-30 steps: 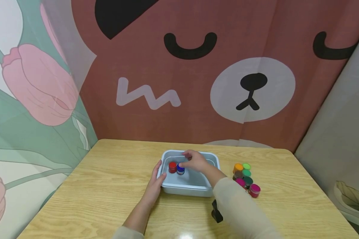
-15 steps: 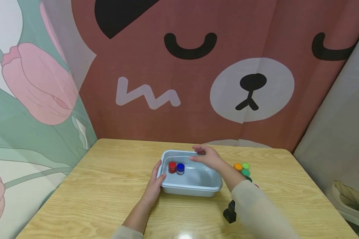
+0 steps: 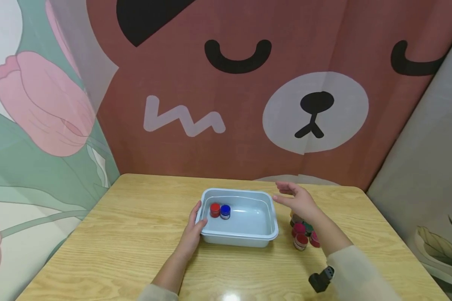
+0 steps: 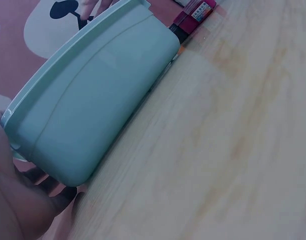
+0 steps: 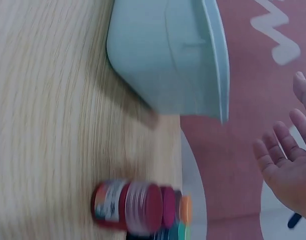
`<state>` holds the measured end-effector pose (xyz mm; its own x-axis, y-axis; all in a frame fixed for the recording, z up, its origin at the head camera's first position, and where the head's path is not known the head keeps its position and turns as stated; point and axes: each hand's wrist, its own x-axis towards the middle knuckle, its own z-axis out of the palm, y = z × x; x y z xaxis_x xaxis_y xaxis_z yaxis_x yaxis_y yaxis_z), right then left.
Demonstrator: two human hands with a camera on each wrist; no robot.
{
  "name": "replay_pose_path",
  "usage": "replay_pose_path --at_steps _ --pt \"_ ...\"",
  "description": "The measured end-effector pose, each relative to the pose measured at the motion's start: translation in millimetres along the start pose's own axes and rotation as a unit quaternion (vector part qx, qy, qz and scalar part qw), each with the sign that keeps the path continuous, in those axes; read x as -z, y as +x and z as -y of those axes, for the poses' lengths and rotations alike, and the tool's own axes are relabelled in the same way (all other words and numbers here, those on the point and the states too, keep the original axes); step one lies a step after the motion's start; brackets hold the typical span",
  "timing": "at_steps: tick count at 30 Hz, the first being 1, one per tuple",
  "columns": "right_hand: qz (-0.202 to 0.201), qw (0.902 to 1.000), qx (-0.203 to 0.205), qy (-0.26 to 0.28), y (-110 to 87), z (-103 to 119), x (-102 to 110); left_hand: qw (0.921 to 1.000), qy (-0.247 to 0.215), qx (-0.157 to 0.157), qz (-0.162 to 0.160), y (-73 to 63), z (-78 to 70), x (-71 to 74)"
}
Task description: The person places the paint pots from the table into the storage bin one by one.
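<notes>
A light blue plastic tub (image 3: 241, 240) stands on the table. Inside, toward its left, a red-capped paint jar (image 3: 215, 210) and a blue-capped paint jar (image 3: 225, 212) sit side by side. My left hand (image 3: 190, 236) grips the tub's left end, thumb at the rim; in the left wrist view, fingers (image 4: 63, 200) curl round its lower corner. My right hand (image 3: 300, 203) hovers past the tub's right rim with nothing in it, fingers apart in the right wrist view. It partly hides a cluster of jars on the table, including a dark red jar (image 3: 300, 241) and a magenta jar (image 3: 299, 229).
Beside the cluster's front lies a pink-capped jar (image 3: 314, 239). A black device (image 3: 321, 279) sits at the right sleeve. The wooden table (image 3: 135, 234) ends at the back against a curtain (image 3: 241, 159) with a bear print.
My right hand has let go of the blue-capped jar in the tub and moved right, out over the tub's rim. The left hand keeps its grip.
</notes>
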<state>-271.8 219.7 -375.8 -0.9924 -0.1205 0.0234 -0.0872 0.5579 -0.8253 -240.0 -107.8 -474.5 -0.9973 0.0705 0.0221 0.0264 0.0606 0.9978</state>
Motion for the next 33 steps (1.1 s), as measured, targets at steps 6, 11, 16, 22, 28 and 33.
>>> replay_pose_path --at_steps 6,11,16,22,28,33 --pt "-0.021 0.9998 -0.001 0.002 -22.4 -14.9 23.0 1.0000 -0.003 -0.001 0.000 0.3 -1.6 0.2" --pt "-0.033 0.9995 0.002 0.003 -40.0 -28.5 31.1 1.0000 -0.005 0.000 -0.002 1.2 -2.2 2.0" --pt "-0.047 0.9989 -0.008 -0.005 -55.3 -43.9 34.4 1.0000 -0.006 -0.001 0.002 1.6 -2.7 2.4" --pt "-0.065 0.9975 -0.024 -0.012 -70.9 -61.5 35.2 1.0000 0.000 0.005 0.006 -0.3 -3.3 1.4" --pt "-0.079 0.9954 -0.051 -0.018 -83.4 -82.6 33.1 0.9999 -0.004 0.005 0.010 -0.5 -2.6 0.8" --pt "-0.080 0.9947 -0.063 -0.013 -88.8 -96.4 31.0 0.9999 0.000 0.002 0.010 -1.3 -3.7 1.1"
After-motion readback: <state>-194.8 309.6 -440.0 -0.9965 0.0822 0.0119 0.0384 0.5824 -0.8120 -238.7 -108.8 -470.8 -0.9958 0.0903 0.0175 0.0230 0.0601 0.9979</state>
